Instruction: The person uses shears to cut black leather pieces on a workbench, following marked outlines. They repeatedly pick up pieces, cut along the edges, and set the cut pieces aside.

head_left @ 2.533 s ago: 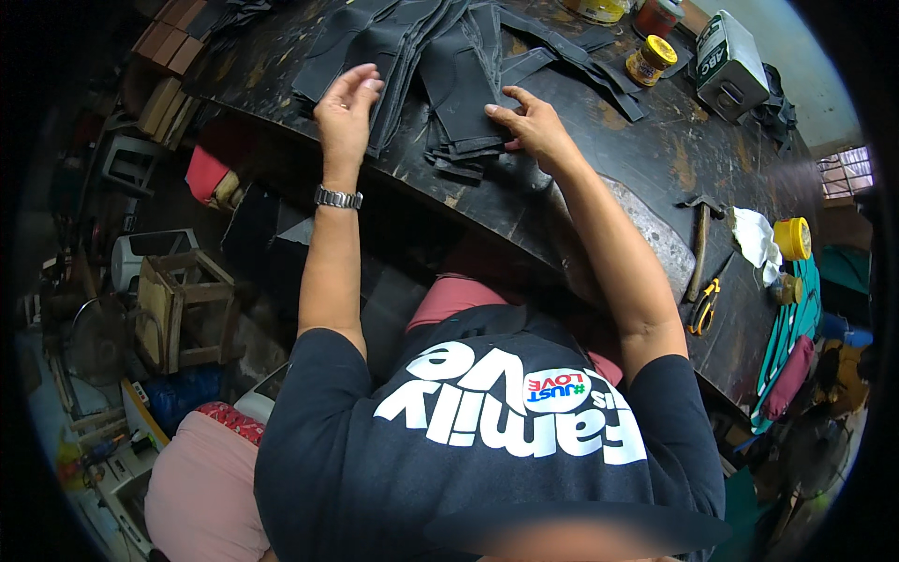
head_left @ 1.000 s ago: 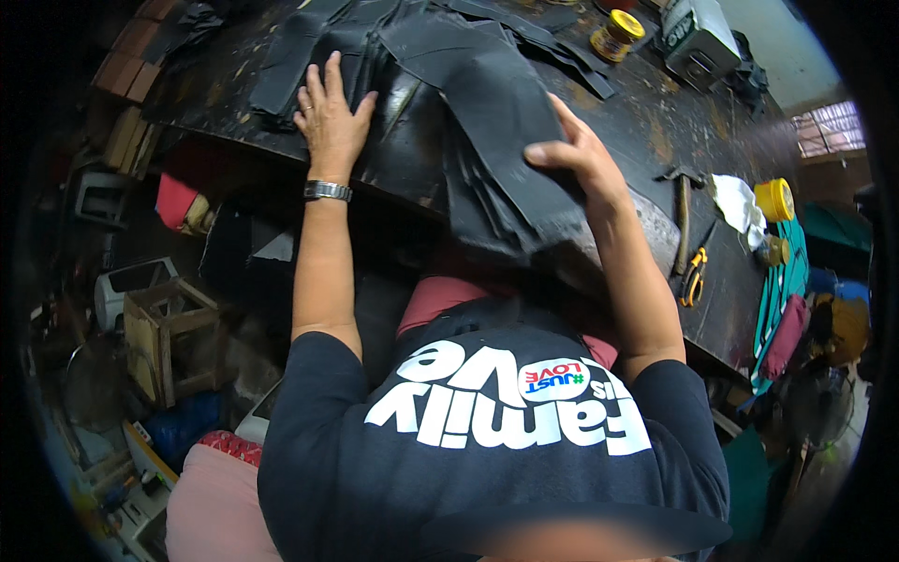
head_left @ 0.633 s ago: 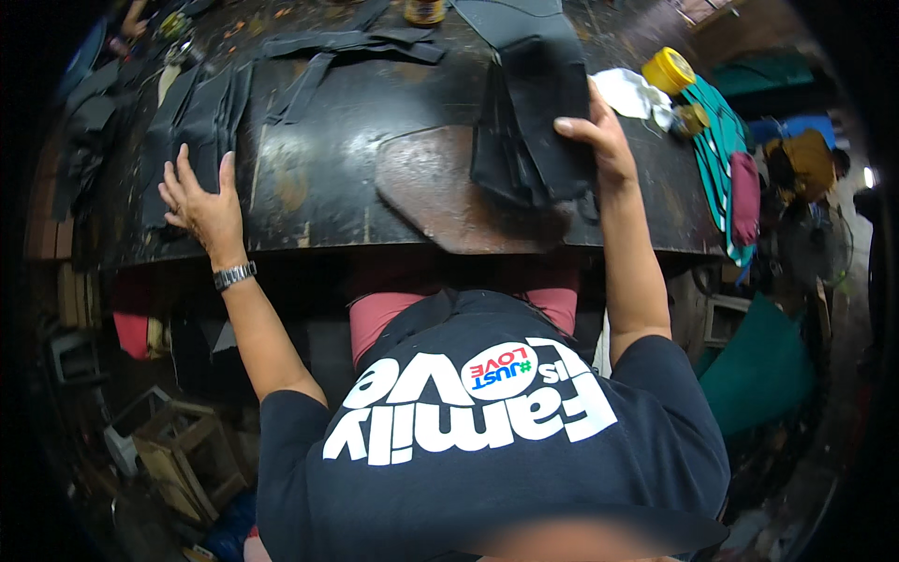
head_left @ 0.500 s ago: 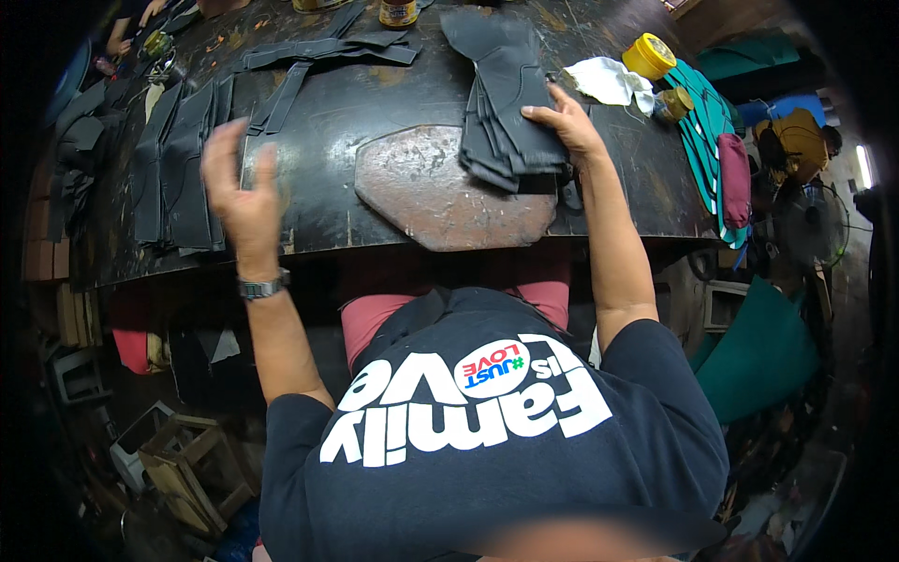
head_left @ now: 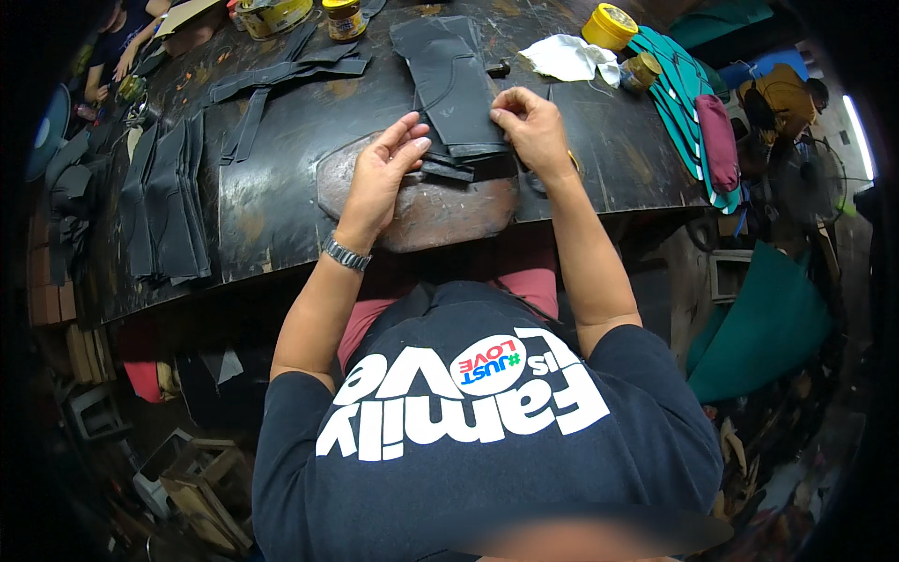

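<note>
A stack of black leather-like cut pieces [head_left: 454, 89] lies on the table, its near end over a worn brown board [head_left: 445, 211] with angled corners. My right hand [head_left: 536, 136] pinches the stack's right edge between thumb and bent fingers. On the near left side, my left hand [head_left: 379, 178] has its fingers slightly curled and the thumb apart, with the fingertips at the edge of the pieces. Whether those fingertips press on the stack is hard to tell. The lower pieces stick out unevenly beneath the top one.
More black pieces [head_left: 169, 201] stand in bundles at the left, and black strips [head_left: 286, 75] lie farther back. Yellow tubs [head_left: 609, 26], a jar [head_left: 641, 71], a white cloth [head_left: 571, 58] and green pieces [head_left: 670, 112] sit at the right. Another person's hand [head_left: 125, 64] shows far left.
My left hand has swung right from over the table to the stack's near left edge. My right hand now pinches the stack's side edge, and the pieces lie straighter.
</note>
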A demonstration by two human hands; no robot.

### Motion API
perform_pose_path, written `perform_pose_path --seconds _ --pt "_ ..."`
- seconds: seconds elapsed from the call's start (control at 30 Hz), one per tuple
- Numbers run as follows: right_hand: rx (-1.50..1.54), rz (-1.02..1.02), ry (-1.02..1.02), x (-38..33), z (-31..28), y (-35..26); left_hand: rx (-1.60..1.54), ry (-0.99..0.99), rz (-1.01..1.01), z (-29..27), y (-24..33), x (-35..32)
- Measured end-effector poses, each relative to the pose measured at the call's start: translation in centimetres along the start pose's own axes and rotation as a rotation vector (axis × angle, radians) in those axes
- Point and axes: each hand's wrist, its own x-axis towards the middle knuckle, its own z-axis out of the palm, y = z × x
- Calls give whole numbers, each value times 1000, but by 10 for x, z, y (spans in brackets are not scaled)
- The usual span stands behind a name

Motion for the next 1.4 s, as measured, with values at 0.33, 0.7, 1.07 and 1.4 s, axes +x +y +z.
perform_pose_path --seconds 0.33,0.7,1.07,1.4 --pt "-233 -97 143 -38 -9 10 409 117 172 -7 12 25" --pt "-726 -64 188 -68 -51 36 1126 211 396 5 1 79" --pt "-780 41 140 -59 -59 43 766 190 369 10 6 71" --pt "-793 219 35 -58 -79 42 -558 17 -184 -3 10 -12"
